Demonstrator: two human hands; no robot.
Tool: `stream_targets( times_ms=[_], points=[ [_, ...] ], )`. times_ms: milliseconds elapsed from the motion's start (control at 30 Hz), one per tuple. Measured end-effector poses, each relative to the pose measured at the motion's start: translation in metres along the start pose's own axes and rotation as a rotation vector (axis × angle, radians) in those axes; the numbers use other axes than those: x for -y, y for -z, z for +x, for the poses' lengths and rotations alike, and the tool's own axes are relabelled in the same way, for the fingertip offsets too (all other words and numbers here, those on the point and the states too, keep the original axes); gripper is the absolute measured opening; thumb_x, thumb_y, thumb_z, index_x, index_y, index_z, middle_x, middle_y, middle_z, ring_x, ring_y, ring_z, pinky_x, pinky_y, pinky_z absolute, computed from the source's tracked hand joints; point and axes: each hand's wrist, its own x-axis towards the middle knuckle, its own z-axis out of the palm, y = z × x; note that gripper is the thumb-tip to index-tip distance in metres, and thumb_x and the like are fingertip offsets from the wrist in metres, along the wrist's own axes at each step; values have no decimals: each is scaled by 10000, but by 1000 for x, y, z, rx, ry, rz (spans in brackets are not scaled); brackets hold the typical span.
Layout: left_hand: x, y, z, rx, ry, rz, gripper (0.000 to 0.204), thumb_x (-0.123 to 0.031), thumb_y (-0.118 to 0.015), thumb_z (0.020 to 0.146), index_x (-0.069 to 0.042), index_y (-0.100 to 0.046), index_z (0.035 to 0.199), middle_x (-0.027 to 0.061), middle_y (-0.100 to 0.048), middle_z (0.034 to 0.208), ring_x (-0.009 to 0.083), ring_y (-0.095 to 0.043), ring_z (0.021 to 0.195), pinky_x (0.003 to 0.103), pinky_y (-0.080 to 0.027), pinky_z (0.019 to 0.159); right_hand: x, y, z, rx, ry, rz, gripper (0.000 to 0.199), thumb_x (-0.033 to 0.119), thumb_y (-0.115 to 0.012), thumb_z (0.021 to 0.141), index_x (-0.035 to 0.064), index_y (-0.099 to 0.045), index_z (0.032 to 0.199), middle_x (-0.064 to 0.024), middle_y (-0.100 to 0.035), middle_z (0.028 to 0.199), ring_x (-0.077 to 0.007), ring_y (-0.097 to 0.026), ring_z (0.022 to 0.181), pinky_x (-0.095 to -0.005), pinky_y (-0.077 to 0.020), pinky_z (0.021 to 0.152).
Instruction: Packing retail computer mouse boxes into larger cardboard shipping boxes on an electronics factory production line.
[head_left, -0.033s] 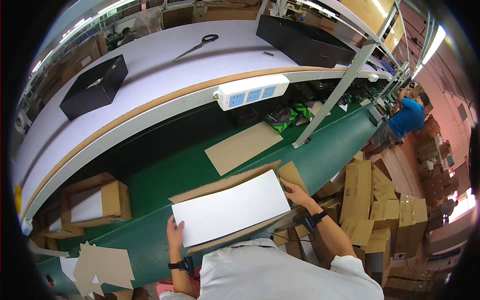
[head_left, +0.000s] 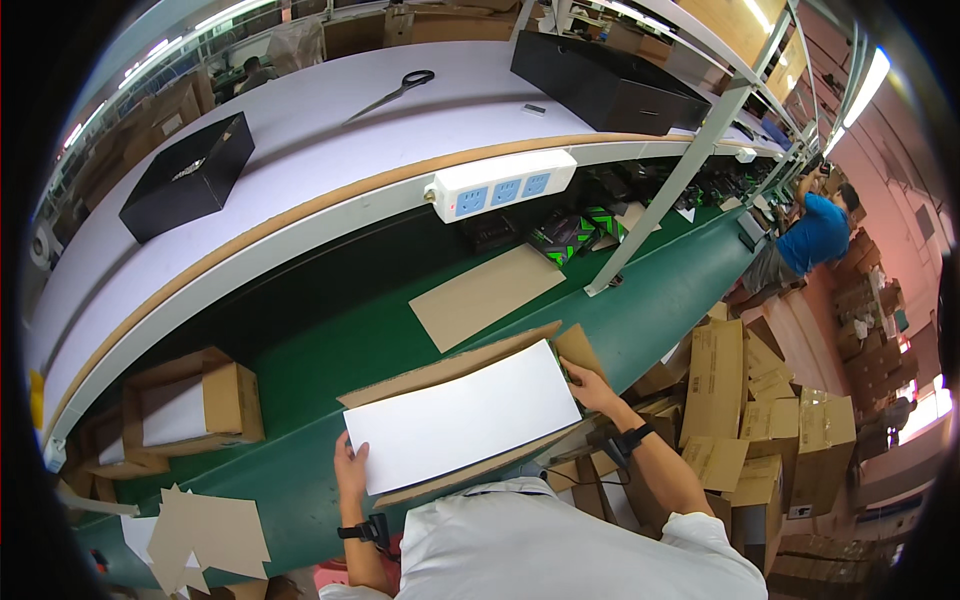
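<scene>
In front of me is an open cardboard box (head_left: 440,379) with its long flaps spread out. A white sheet (head_left: 470,415) covers the top of it. My left hand (head_left: 350,463) grips the box's left end, the thumb against the corner of the sheet. At the opposite end, my right hand (head_left: 590,387) is closed on the box's edge beside a raised brown end flap (head_left: 585,352); some of its fingers are hidden. Beyond the box, a flat brown cardboard piece (head_left: 485,295) lies on the green belt (head_left: 300,350).
Cardboard boxes (head_left: 235,400) holding white sheets stand at left, near loose cardboard pieces (head_left: 210,530). A white power strip (head_left: 505,185) runs along the shelf, which bears scissors (head_left: 395,92) and black boxes (head_left: 190,175). Cartons (head_left: 715,385) pile up at right; a person in blue (head_left: 815,240) stands farther off.
</scene>
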Motion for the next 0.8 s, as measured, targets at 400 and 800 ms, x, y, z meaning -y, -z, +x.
stream_targets(
  times_ms=[400, 800],
  points=[
    [-2, 5, -7, -49, 47, 29, 509, -1, -606, 882, 21, -416, 1354, 98, -672, 908, 134, -619, 768, 254, -493, 671, 18, -38, 23, -15, -18, -723, 206, 137, -552, 816, -18, -663, 897, -265, -653, 881, -450, -625, 833, -508, -505, 768],
    [-5, 0, -5, -42, 69, 64, 500, 25, -610, 867, 26, -433, 1335, 67, -658, 838, 99, -588, 721, 245, -469, 622, 24, -36, 29, 228, -396, -106, 383, 201, -695, 790, -27, -563, 1068, -154, -621, 1050, -236, -593, 948, -351, -484, 818]
  ],
)
